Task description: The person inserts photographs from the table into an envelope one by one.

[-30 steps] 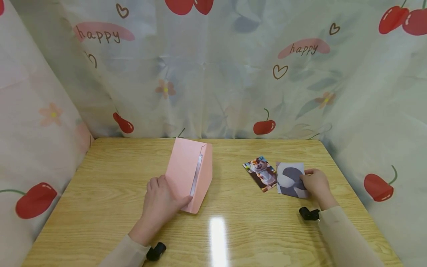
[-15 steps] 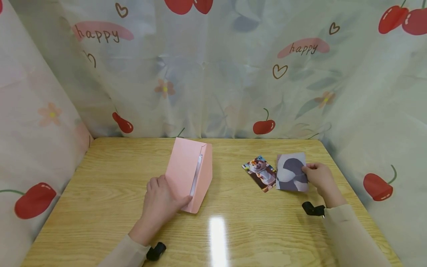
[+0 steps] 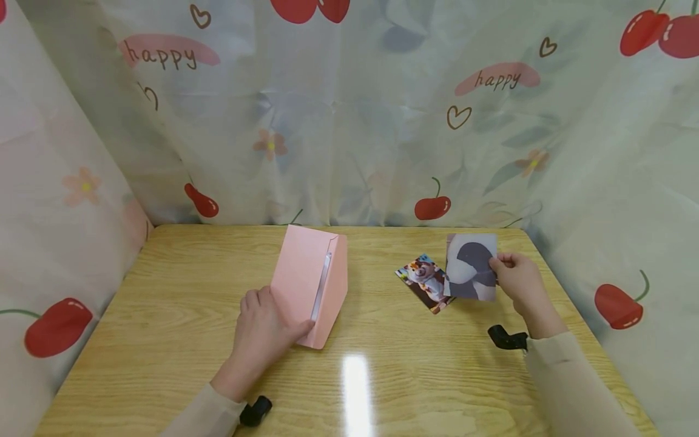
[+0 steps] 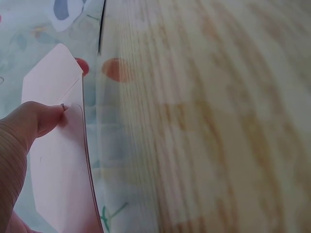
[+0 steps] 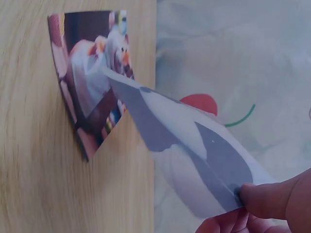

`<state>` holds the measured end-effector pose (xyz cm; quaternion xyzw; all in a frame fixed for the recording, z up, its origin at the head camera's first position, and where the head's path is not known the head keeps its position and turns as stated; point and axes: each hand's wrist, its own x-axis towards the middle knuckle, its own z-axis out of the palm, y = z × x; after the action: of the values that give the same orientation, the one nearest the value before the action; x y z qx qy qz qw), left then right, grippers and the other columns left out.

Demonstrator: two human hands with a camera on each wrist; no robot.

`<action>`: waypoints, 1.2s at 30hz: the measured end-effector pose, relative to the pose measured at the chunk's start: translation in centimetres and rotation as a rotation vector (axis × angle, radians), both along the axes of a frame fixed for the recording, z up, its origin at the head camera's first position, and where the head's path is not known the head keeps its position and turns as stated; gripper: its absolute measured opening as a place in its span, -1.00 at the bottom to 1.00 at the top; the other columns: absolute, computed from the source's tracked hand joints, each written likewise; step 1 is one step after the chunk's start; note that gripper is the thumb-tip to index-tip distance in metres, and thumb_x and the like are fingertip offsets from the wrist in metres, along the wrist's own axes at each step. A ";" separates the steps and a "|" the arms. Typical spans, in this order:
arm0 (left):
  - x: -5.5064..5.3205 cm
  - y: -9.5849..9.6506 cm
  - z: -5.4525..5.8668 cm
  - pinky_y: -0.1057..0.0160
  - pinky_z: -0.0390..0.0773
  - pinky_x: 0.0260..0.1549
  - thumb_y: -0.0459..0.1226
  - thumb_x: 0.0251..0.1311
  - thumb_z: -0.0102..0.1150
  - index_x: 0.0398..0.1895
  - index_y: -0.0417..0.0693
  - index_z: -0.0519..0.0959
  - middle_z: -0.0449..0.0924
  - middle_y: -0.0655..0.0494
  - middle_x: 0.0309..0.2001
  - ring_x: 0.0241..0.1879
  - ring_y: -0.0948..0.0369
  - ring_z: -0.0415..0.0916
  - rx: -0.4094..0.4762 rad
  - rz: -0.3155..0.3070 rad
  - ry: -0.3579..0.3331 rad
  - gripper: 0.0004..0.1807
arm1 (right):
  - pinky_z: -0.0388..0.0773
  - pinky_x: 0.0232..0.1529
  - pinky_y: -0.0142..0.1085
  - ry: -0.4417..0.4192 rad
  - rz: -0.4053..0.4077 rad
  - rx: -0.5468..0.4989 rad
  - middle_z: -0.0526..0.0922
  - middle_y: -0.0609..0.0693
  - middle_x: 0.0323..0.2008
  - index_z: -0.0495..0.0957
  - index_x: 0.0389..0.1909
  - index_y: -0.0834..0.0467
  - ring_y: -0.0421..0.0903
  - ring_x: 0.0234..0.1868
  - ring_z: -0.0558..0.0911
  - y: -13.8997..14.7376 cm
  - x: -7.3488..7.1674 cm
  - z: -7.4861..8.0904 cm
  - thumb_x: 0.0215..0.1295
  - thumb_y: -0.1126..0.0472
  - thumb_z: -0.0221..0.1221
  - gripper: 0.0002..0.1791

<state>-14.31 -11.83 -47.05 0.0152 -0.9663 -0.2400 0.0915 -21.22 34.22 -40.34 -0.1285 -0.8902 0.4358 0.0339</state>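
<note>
My left hand [image 3: 264,325] holds a pink envelope [image 3: 306,267] upright on its long edge, left of centre on the table. In the left wrist view the thumb [image 4: 48,119] presses at the envelope's slit, while the other fingers lie behind it, mostly hidden. A pale strip [image 3: 321,285] shows inside the opening. Between thumb and fingers of my right hand [image 3: 519,282] is pinched a grey-and-white photo card [image 3: 469,267], lifted off the table and tilted. A colourful photo card [image 5: 92,73] with a plush-like figure lies flat beside it, its corner overlapped by the raised card in the head view.
The wooden table [image 3: 404,376] carries a bright light reflection in front. A patterned curtain [image 3: 349,121] closes off the back and both sides. Black wrist cameras [image 3: 255,411] stick out from both sleeves.
My right hand has raised the grey-and-white photo card and moved it away from me, then slightly left, toward the colourful one. The left hand and envelope stay in place.
</note>
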 end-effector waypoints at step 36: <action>-0.2 0.8 -0.2 -0.02 0.43 -0.34 0.35 -0.41 0.44 0.00 -0.43 0.31 0.31 -0.28 -0.16 -0.19 -0.11 0.29 -0.069 -0.002 0.031 0.14 | 0.51 -0.29 -0.38 0.195 0.015 -0.585 0.48 0.03 -0.27 0.39 0.00 0.31 -0.16 -0.35 0.50 -13.7 -0.5 -0.7 0.41 0.13 0.11 -0.67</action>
<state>-14.55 -11.00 -47.28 0.0072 -0.9725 -0.2070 0.1069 -21.71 20.57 -41.03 -0.0841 -0.7206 0.6839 0.0774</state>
